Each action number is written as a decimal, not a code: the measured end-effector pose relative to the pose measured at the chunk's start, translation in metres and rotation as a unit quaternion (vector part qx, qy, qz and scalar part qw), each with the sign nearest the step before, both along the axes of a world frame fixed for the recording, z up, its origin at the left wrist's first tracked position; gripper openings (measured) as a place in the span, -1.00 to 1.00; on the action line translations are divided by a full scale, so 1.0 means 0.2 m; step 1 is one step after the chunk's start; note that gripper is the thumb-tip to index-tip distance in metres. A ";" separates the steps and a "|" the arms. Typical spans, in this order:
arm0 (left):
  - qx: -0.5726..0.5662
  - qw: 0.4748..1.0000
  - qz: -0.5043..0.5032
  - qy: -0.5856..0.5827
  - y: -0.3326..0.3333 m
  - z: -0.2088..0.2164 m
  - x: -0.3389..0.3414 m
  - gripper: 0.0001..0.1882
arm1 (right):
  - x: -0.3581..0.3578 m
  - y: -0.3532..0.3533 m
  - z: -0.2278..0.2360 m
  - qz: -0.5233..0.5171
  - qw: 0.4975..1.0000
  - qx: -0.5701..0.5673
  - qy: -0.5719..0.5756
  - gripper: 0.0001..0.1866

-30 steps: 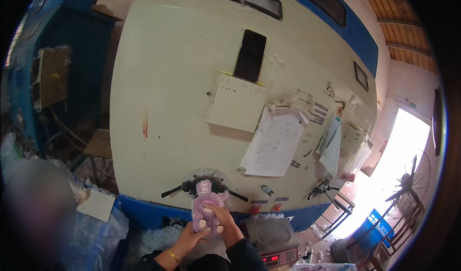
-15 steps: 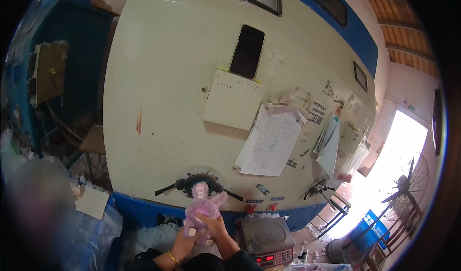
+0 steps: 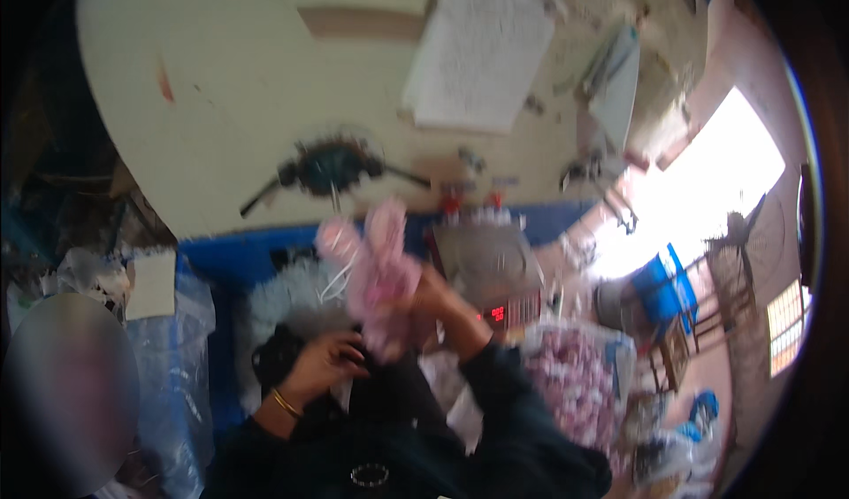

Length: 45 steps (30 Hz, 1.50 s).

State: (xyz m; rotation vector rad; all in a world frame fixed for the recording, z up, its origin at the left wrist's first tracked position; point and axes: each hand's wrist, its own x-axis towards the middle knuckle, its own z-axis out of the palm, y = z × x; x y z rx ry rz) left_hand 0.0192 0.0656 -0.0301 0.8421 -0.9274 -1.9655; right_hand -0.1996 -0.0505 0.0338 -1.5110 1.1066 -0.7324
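A pink plush rabbit (image 3: 380,273) with long ears is gripped in my right hand (image 3: 433,300), held up in front of my lap. A thin white string or strip shows beside its ears, blurred by motion. My left hand (image 3: 323,362), with a yellow bangle at the wrist, is apart from the rabbit at its lower left. Its fingers are loosely curled and spread, and I see nothing in them. Beyond the rabbit's ears, a dark round fitting (image 3: 332,167) with two black handles and a thin metal tube sits on the cream machine panel (image 3: 221,83).
White fluff (image 3: 292,300) lies in a blue-edged trough below the panel. Right of it stands a scale (image 3: 482,256) with red digits. A clear bag of pink plush pieces (image 3: 575,375) sits near my right elbow. Plastic sheeting (image 3: 172,375) hangs at left; a blue crate (image 3: 663,287) stands far right.
The view has tilted down, showing the bag of plush at right. My left hand has come off the rabbit; my right hand still holds it, now raised.
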 end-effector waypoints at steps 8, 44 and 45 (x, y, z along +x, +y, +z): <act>-0.030 0.966 0.154 -0.206 0.11 -0.12 0.32 -0.75 | -1.16 -0.49 -0.54 -0.178 0.976 -0.011 0.128 -0.45; 0.035 0.303 0.272 -0.913 0.82 -0.46 1.62 -0.53 | -1.45 0.51 -0.57 -0.111 0.876 0.273 0.382 -0.47; 0.131 0.244 0.272 -0.922 0.93 -0.42 1.74 -0.41 | -1.51 0.51 -0.54 -0.124 0.856 0.294 0.406 -0.47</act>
